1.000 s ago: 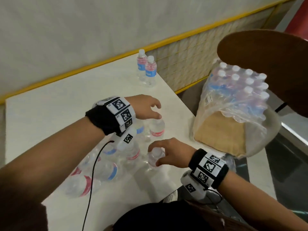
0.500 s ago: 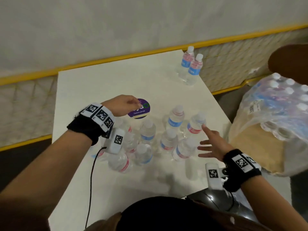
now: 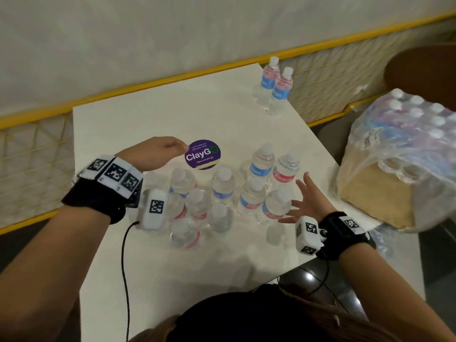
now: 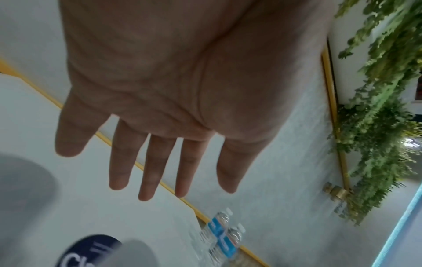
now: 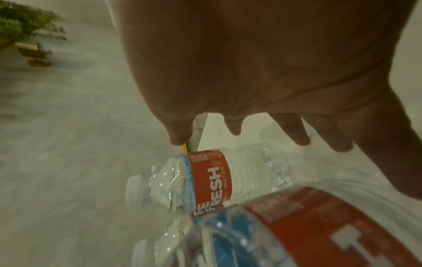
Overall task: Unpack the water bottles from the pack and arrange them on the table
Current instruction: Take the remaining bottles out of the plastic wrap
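Several small clear water bottles (image 3: 223, 186) with blue and red labels stand clustered on the white table (image 3: 153, 114). Two more bottles (image 3: 272, 86) stand at the far right corner, also seen in the left wrist view as a bottle pair (image 4: 220, 234). My left hand (image 3: 158, 150) hovers left of the cluster with straight spread fingers (image 4: 150, 171), holding nothing. My right hand (image 3: 304, 201) hovers spread just right of the cluster, empty, near a red-labelled bottle (image 5: 212, 178). The plastic-wrapped pack (image 3: 404, 134) of bottles sits to the right.
A round purple ClayGo sticker (image 3: 202, 154) lies on the table beside my left fingertips. The pack rests on a brown cardboard box (image 3: 375, 193) off the table's right edge. A yellow-trimmed wall (image 3: 172, 77) runs behind the table. A black cable (image 3: 124, 267) hangs from my left wrist.
Both hands let go of bottle caps in the cluster and moved outward, left hand to the left, right hand to the right. The view has swung left, showing the whole cluster.
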A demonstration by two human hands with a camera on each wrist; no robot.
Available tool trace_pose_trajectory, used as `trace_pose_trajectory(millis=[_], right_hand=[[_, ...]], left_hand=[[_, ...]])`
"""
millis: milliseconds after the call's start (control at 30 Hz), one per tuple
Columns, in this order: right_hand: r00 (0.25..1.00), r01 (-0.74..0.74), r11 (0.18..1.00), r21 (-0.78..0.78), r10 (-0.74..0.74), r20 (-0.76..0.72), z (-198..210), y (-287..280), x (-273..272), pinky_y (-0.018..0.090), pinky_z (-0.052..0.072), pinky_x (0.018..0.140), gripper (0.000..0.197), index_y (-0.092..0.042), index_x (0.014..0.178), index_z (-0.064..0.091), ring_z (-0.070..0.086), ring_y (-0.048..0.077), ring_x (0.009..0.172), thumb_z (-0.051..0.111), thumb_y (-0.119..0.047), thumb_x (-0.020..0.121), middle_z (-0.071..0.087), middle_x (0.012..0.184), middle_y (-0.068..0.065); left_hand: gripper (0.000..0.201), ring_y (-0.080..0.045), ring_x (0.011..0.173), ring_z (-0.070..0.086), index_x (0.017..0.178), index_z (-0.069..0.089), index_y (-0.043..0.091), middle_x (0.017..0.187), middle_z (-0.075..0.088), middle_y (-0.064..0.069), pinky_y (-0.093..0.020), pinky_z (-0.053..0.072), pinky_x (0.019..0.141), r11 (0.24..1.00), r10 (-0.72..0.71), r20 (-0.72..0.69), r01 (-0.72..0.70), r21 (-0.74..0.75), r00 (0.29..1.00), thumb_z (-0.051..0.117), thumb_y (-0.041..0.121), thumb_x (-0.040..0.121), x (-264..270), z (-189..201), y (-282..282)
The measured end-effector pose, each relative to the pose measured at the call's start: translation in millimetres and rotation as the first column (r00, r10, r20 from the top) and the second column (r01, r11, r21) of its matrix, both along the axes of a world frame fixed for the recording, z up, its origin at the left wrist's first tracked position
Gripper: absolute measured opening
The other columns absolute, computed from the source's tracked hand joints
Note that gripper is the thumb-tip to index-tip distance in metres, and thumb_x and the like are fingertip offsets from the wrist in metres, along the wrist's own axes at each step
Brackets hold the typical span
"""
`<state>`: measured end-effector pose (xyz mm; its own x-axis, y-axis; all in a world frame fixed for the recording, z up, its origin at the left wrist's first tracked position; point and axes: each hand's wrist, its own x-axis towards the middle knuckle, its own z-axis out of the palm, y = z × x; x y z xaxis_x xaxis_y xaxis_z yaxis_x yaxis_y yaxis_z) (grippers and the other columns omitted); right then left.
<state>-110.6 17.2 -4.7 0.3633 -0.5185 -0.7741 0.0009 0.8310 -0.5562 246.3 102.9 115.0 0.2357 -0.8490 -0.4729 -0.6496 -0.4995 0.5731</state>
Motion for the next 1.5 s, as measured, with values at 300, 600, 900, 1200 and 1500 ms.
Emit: trace_pose_trajectory(millis=[300, 600, 900, 1200, 1500], right_hand=[[0.997, -0.047, 0.995, -0.085, 0.041, -0.071, -5.9, 22.0, 29.5, 0.055, 0.053, 0.083, 0.077, -0.027, 0.136, 0.047, 0.065, 0.035, 0.106, 0.047, -0.076, 0.077, 0.057, 0.129, 0.015], [0.987, -0.090, 0.977, -0.192, 0.062, -0.146, 3.6, 44.6, 48.8, 0.056, 0.054, 0.077, 0.086, -0.045, 0.146, 0.017, 0.060, 0.036, 0.110, 0.063, -0.062, 0.075, 0.052, 0.131, 0.005], [0.986, -0.150, 0.975, -0.165, 0.135, -0.102, -9.7, 74.0, 72.5, 0.049, 0.057, 0.069, 0.062, -0.037, 0.147, 0.015, 0.044, 0.031, 0.128, 0.049, -0.034, 0.095, 0.038, 0.145, 0.000], [0.892, -0.232, 0.973, 0.008, 0.216, -0.397, -10.5, 79.0, 85.3, 0.048, 0.049, 0.096, 0.074, -0.019, 0.125, 0.051, 0.056, 0.029, 0.101, 0.048, -0.075, 0.077, 0.052, 0.118, 0.011], [0.985, -0.144, 0.968, 0.205, 0.159, -0.061, -9.5, 104.5, 109.4, 0.050, 0.057, 0.074, 0.067, -0.028, 0.132, 0.036, 0.061, 0.050, 0.095, 0.058, -0.063, 0.079, 0.038, 0.130, 0.025]], left_hand=[[0.056, -0.026, 0.139, 0.032, 0.140, 0.038, 0.033, 0.151, 0.034, 0.006, -0.050, 0.034, 0.102, 0.942, 0.293, -0.109, -0.267, 0.205, 0.950, 0.041, 0.060, 0.091, 58.6, -34.2, 52.6], [0.085, -0.035, 0.114, 0.058, 0.127, 0.049, 0.039, 0.131, 0.053, -0.011, -0.050, 0.048, 0.090, 0.799, 0.579, -0.494, -0.331, 0.503, 0.648, 0.040, 0.092, 0.061, 44.4, -64.9, 73.6], [0.062, -0.029, 0.099, 0.064, 0.111, 0.057, 0.037, 0.113, 0.064, -0.001, -0.044, 0.049, 0.079, 0.837, 0.546, -0.660, -0.370, 0.403, 0.516, 0.027, 0.081, 0.079, 44.4, -72.1, 72.7], [0.077, -0.044, 0.121, 0.050, 0.140, 0.044, 0.029, 0.144, 0.043, -0.012, -0.064, 0.046, 0.083, 0.738, 0.657, -0.687, -0.452, 0.502, 0.310, 0.040, 0.077, 0.079, 52.5, -112.8, 105.5], [0.081, -0.041, 0.122, 0.053, 0.134, 0.052, 0.029, 0.137, 0.054, -0.015, -0.062, 0.041, 0.097, 0.805, 0.574, -0.803, -0.297, 0.514, 0.164, 0.046, 0.081, 0.073, 45.2, -112.3, 81.2]])
